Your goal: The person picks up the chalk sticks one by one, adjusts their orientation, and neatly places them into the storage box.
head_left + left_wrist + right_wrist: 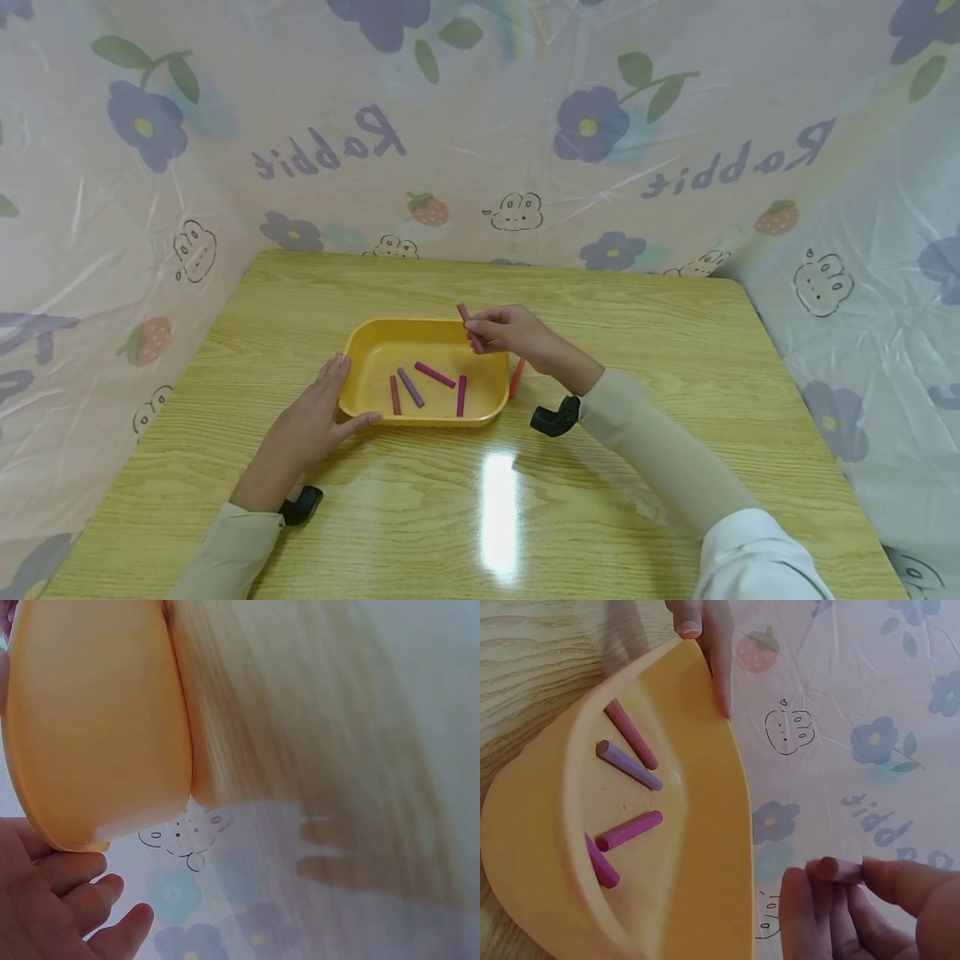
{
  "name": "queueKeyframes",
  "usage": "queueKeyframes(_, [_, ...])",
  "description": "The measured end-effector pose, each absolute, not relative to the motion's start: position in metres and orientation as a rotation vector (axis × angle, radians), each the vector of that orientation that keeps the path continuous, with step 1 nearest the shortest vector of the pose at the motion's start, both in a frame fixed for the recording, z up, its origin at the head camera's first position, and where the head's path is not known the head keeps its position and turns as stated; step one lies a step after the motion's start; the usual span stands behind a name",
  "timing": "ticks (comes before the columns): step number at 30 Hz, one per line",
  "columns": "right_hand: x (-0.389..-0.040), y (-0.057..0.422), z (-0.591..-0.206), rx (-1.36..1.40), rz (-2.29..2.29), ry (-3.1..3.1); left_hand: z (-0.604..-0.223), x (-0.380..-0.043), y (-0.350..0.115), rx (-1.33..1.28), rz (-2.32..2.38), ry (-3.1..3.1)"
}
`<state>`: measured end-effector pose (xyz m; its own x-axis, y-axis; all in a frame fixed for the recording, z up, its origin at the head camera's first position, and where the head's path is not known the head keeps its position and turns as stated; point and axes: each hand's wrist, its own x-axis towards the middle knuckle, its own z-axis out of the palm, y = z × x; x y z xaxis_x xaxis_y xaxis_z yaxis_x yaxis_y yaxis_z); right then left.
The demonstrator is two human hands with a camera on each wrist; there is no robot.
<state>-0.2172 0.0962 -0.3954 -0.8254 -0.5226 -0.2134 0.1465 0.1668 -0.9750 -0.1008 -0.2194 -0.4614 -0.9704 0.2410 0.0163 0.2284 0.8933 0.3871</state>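
Observation:
A yellow plastic tray stands on the table. My left hand rests against its left end, fingers fairly straight along the side and thumb by the front rim. In the left wrist view, the fingertips touch the tray's edge. Over the far right corner, my right hand pinches a brownish-red crayon between thumb and fingers, tilted. Inside the tray lie a red-brown crayon, a purple crayon and two magenta crayons, one slanted and one nearly straight.
An orange-red crayon lies on the wooden table just right of the tray, partly hidden by the right hand. A printed curtain hangs behind and at both sides of the table. Black wrist devices sit at both cuffs.

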Motion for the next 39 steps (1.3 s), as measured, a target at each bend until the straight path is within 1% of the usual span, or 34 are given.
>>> queueKeyframes(23, [-0.218, 0.076, -0.409, -0.382, -1.556, 1.997, -0.464, -0.101, -0.220, 0.372, 0.605, 3.023])
queueKeyframes(39, [-0.222, 0.065, -0.425, -0.450, -1.483, 2.026, -0.461, -0.100, -0.219, 0.376, 0.624, 3.018])
